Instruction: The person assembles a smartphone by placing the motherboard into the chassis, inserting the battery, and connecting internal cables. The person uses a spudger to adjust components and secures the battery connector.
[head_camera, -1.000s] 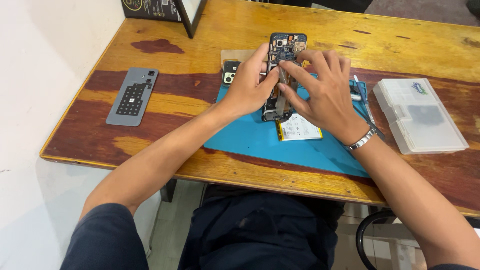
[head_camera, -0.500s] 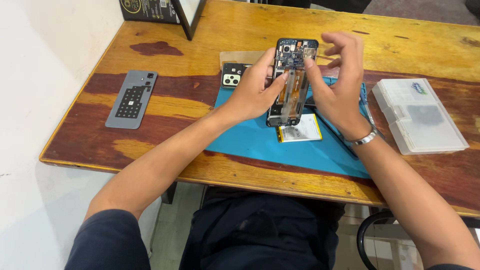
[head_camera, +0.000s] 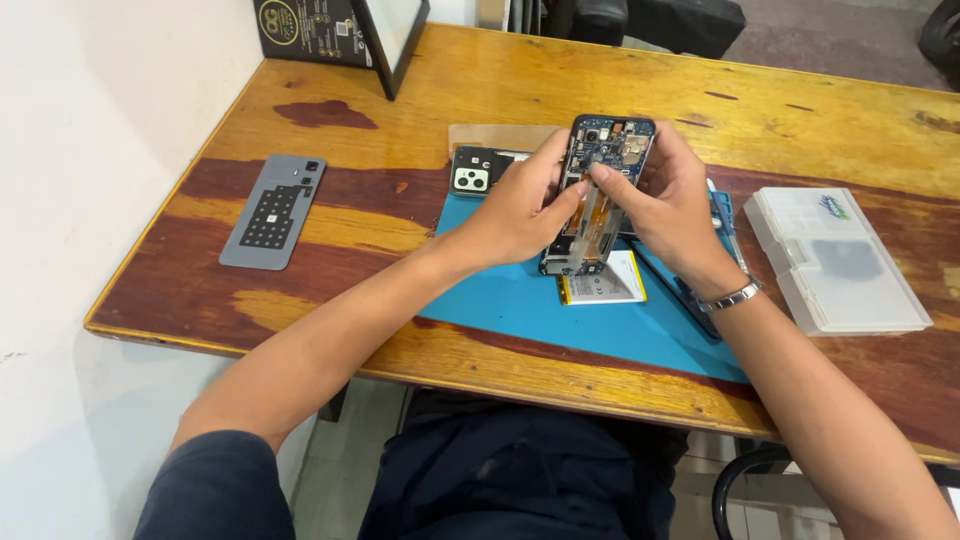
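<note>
I hold the opened phone (head_camera: 597, 195) between both hands, tilted up off the mat with its bare circuit side toward me. My left hand (head_camera: 515, 205) wraps its left edge, thumb laid across the middle of the board; my right hand (head_camera: 668, 200) closes round the right edge, a fingertip pressing near the top of the board. Both grips are closed firmly on the phone, whose lower end hangs just above the blue mat (head_camera: 520, 300).

Directly beneath it lies a flat battery (head_camera: 605, 285), white with a yellow rim, close to the phone's bottom edge. A camera-cover piece (head_camera: 472, 175) sits at the mat's far-left corner, just beside my left knuckles. A blue tool (head_camera: 722, 210) lies along the mat behind my right wrist, partly hidden, so that side is tight. The near half of the mat is open.

To my right a clear plastic parts box (head_camera: 835, 260) stands near my forearm but apart from it. Well off to the left rests a grey back cover (head_camera: 272, 210), with bare wood between it and the mat. The wooden table (head_camera: 560, 75) is worn, yellow with red-brown patches; its near edge runs under my forearms. A dark frame (head_camera: 385, 35) leans at the far-left corner, and a white wall borders the left side.
</note>
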